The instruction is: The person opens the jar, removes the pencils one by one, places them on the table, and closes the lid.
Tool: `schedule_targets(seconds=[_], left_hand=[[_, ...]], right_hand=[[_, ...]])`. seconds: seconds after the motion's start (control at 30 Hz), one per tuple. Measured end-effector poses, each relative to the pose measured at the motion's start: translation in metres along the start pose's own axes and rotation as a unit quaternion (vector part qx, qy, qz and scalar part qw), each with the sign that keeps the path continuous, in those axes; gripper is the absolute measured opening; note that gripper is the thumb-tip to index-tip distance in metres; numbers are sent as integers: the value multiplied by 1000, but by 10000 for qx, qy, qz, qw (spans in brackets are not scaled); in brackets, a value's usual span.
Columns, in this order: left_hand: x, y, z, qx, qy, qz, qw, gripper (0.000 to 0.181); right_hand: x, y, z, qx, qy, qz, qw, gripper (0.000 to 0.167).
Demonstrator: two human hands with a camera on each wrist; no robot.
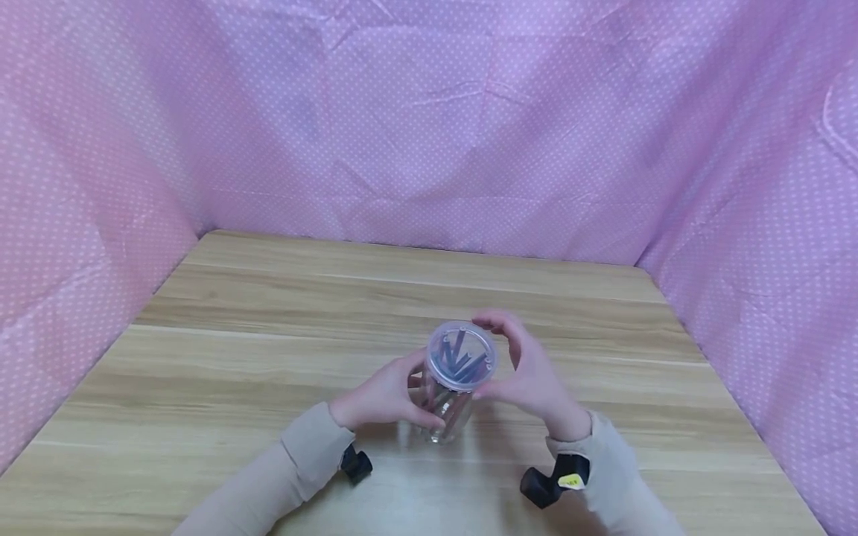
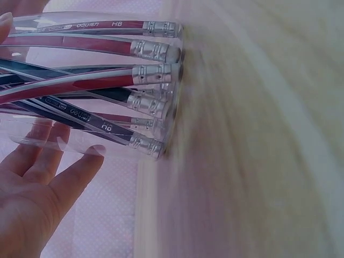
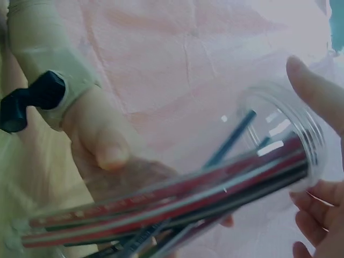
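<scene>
A clear plastic jar (image 1: 457, 413) stands upright on the wooden table, its round clear lid (image 1: 462, 356) on top. Inside are several red and dark striped pencils (image 2: 107, 82), with metal ferrules and erasers at the jar's bottom. My left hand (image 1: 383, 396) grips the jar's body from the left, thumb in front and fingers behind. From the right, my right hand (image 1: 535, 376) curves round the lid's edge, fingertips at the far side and thumb at the near side. A gap shows between that palm and the lid. How firmly it grips is unclear.
The wood-grained table (image 1: 268, 320) runs out to pink dotted cloth (image 1: 429, 149) at the back and both sides. Black wrist devices (image 1: 355, 463) sit on both forearms near the table's front.
</scene>
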State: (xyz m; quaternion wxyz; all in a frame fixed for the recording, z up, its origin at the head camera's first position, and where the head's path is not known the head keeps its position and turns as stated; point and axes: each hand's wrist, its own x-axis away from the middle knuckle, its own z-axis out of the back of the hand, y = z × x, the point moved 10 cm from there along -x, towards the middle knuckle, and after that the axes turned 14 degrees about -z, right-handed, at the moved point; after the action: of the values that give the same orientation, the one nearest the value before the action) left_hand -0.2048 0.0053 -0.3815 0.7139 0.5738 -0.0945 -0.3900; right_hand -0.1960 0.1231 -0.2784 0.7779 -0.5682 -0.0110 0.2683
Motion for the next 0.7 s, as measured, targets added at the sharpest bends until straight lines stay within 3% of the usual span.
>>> schedule_targets(seconds=[0.1,0.23,0.7], left_hand=[[0,0,-1,-14,-10,-37,10000,86],[0,0,-2,0,-24,-35,10000,86],[0,1,-1,-21,-20,26,10000,85]], right_hand=[[3,1,0,3,215,-120,9997,81],[4,1,-2,-89,224,-103,9997,77],[-4,-4,-14,-402,-888,407,9944,71]])
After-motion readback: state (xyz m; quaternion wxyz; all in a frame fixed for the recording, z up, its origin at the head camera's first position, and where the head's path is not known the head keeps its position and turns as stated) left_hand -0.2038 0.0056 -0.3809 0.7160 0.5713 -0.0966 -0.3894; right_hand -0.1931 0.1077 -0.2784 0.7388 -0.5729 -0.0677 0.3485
